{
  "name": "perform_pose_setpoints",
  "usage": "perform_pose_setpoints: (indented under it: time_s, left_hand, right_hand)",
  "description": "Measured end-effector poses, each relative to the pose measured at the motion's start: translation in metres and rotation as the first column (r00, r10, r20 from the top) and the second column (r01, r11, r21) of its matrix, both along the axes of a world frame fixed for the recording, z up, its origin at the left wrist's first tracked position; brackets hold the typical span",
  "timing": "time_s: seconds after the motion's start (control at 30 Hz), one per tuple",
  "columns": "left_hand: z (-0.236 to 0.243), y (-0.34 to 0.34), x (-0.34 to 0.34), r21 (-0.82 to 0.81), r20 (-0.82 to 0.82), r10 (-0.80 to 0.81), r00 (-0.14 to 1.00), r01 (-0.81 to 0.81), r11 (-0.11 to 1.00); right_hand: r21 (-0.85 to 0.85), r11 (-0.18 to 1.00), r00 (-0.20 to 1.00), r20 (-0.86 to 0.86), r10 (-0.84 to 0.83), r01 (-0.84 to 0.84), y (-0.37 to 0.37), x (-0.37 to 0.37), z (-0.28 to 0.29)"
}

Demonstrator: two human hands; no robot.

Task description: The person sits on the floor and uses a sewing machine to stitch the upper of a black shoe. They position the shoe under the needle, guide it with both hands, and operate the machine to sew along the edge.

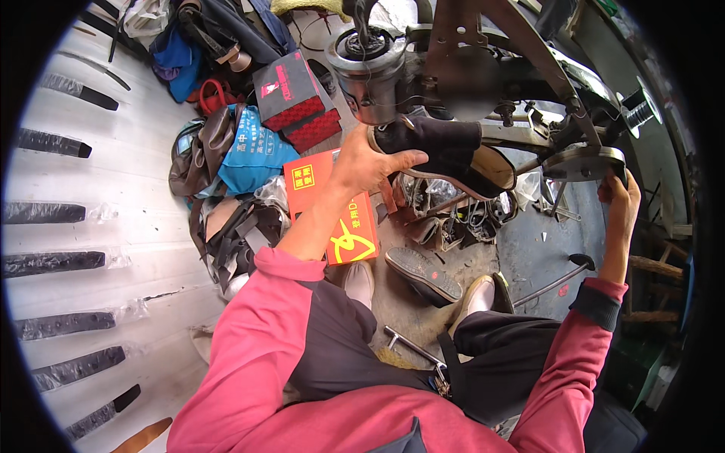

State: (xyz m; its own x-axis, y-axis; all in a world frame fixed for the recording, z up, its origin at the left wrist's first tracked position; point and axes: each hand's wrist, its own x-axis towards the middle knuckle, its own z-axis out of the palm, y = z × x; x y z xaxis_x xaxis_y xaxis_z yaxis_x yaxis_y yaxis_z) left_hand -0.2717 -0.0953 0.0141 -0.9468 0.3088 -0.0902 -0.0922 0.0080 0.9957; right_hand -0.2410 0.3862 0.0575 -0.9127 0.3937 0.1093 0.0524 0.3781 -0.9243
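A dark shoe [447, 155] sits against the arm of a shoe-sewing machine [495, 75], its toe end toward my left and its opening toward the right. My left hand [366, 160] grips the toe end, the thumb lying along the upper. At the far right, my right hand [621, 192] has its fingers closed on the rim of the machine's handwheel [581, 164]. A metal pot [370, 79] with dark contents stands just above my left hand, and dark thread runs down beside it. The fingertips under the shoe are hidden.
Beneath lie a second shoe, sole up [423, 275], an orange-red box [352, 241] and a pile of scraps [445, 219]. A dark shoe box [294, 98] and a blue bag [257, 151] stand left. A metal rod [555, 283] lies at right; a thread spool [640, 113] is on the machine.
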Motion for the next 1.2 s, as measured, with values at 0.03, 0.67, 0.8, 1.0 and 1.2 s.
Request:
perform_pose_setpoints:
  time_s: [0.03, 0.67, 0.8, 1.0, 1.2]
  left_hand:
    - [-0.004, -0.001, -0.002, -0.008, -0.044, 0.0, 0.999, -0.001, 1.0]
    - [-0.001, -0.007, -0.006, -0.108, -0.05, -0.004, 0.999, -0.001, 0.994]
    - [0.001, -0.007, -0.007, -0.247, -0.044, 0.008, 0.999, -0.019, 0.969]
    - [0.002, -0.003, -0.005, -0.099, -0.089, 0.063, 0.994, -0.072, 0.992]
    - [0.011, -0.005, -0.006, -0.144, -0.024, 0.021, 1.0, -0.024, 0.989]
  right_hand:
    - [-0.031, 0.999, 0.999, 0.034, -0.011, 0.012, 0.014, -0.003, -0.012]
    - [0.057, 0.997, 0.999, 0.017, 0.048, -0.049, 0.0, 0.002, 0.005]
    - [-0.082, 0.991, 0.988, 0.127, -0.092, 0.103, 0.037, -0.006, -0.046]
    - [-0.134, 0.985, 0.888, 0.433, 0.156, -0.108, -0.029, 0.006, -0.079]
    - [-0.069, 0.973, 0.941, 0.246, 0.232, -0.222, -0.079, 0.018, -0.01]
